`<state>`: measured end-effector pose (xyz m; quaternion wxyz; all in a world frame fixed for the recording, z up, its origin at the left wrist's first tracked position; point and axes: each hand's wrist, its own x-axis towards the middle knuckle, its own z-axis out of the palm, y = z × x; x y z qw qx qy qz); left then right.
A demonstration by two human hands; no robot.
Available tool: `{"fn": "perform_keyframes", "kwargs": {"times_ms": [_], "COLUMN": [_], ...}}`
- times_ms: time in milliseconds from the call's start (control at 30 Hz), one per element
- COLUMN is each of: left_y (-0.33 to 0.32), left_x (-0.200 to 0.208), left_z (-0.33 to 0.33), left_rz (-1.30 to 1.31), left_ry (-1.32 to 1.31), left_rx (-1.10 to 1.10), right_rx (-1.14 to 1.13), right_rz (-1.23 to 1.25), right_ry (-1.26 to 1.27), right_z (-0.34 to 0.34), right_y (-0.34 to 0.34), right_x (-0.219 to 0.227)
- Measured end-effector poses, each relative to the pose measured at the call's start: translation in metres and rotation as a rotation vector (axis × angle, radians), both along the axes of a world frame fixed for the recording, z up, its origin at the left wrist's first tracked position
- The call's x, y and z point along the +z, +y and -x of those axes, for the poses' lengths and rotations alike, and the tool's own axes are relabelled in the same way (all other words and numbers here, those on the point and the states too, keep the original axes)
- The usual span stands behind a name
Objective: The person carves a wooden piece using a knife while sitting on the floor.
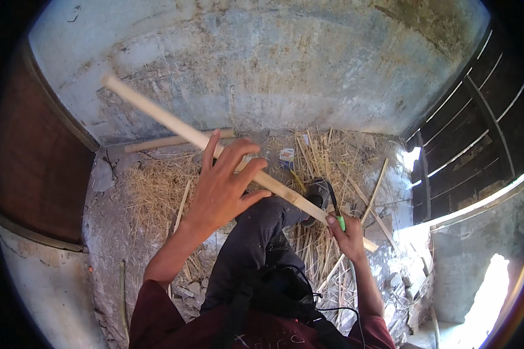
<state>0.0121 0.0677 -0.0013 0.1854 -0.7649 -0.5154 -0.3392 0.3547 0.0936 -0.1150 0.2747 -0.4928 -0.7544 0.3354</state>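
A long pale bamboo strip (163,116) slants across the view, from the far left down to my right hand. My left hand (224,180) is over its middle, fingers spread and not wrapped round it; whether the palm touches it I cannot tell. My right hand (348,237) is closed round a knife (340,223) with a bright green handle, its dark, narrow blade pointing away from me beside the strip. The strip runs under this hand, and its near end shows past the wrist. The right fingers are partly hidden.
Straw-like shavings (160,189) and thin split sticks (317,151) litter the ground. A pole (169,141) lies along the stained wall (273,75). A small box (286,158) sits among the scraps. There is a brown door (46,145) at left, dark slats (466,134) at right.
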Motion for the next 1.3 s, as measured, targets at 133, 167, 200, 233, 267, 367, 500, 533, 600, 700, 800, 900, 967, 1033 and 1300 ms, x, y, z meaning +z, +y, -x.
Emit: {"fn": "perform_keyframes", "kwargs": {"times_ms": [133,167,200,233,267,367,500,533,600,700,800,900,967,1033,1300], "left_y": [-0.019,-0.024,-0.03,-0.039,-0.039,-0.037,-0.031,-0.028,-0.023,-0.022,-0.036,-0.036,-0.034,-0.03,-0.027], "left_x": [-0.021,-0.034,-0.047,-0.056,-0.072,-0.093,-0.09,-0.086,-0.091,-0.086,-0.062,-0.067,-0.068,-0.064,-0.031], "left_z": [-0.006,-0.01,-0.015,-0.016,-0.021,-0.048,-0.073,-0.076,-0.075,-0.071,-0.056,-0.039,-0.036,-0.027,-0.018], "left_rz": [-0.237,-0.246,-0.073,0.102,0.094,0.507,0.542,0.474,0.375,0.319,0.547,0.511,0.467,0.435,0.357], "left_ry": [-0.344,-0.346,-0.595,-0.833,-0.838,-1.044,-0.971,-0.976,-0.967,-1.027,-1.169,-1.193,-1.263,-1.244,-1.183], "left_rx": [-0.181,-0.183,-0.171,-0.141,-0.14,-0.211,-0.374,-0.42,-0.456,-0.398,-0.372,-0.444,-0.488,-0.48,-0.2], "right_rx": [-0.135,-0.135,-0.147,-0.142,-0.094,-0.036,0.094,0.123,0.168,0.176,0.119,-0.083,-0.107,-0.131,-0.11], "right_rz": [0.081,0.072,0.085,0.103,0.138,0.294,0.383,0.41,0.374,0.311,0.036,0.07,0.067,0.063,-0.015], "right_ry": [0.129,0.127,0.21,0.301,0.365,0.531,0.616,0.626,0.608,0.637,0.424,0.597,0.578,0.561,0.746], "right_z": [-0.003,0.0,0.004,0.01,0.012,0.028,0.054,0.058,0.065,0.065,0.041,0.035,0.014,0.009,0.022], "right_y": [0.004,0.003,0.003,0.002,0.003,0.0,-0.009,-0.012,-0.017,-0.016,-0.003,0.002,0.01,0.01,0.003], "right_x": [-0.013,-0.011,-0.008,-0.005,-0.007,0.0,0.003,-0.001,-0.001,-0.015,-0.002,0.024,0.029,0.037,0.045]}}
